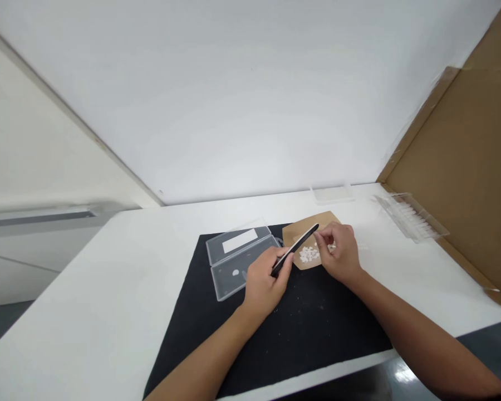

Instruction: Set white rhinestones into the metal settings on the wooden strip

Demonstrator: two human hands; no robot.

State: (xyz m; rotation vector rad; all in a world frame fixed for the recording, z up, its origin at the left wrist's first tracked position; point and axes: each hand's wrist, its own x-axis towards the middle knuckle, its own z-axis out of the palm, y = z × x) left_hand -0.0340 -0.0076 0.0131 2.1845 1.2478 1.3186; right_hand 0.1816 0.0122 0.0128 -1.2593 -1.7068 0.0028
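Note:
My left hand [264, 278] is closed round the near end of a long black file-like stick [296, 247], which slants up to the right over a brown paper piece [294, 233]. A heap of several small white bits [309, 254] lies on that paper. My right hand [339, 250] hovers just right of the heap with fingertips pinched together; whatever they hold is too small to name. Both hands work above a black mat [275, 328].
An open clear plastic case [237, 257] with a white label lies on the mat left of my hands. A clear lid [333, 193] and a clear tray [409, 216] sit at the back right. A brown cardboard wall [463, 161] stands on the right of the white table [108, 289].

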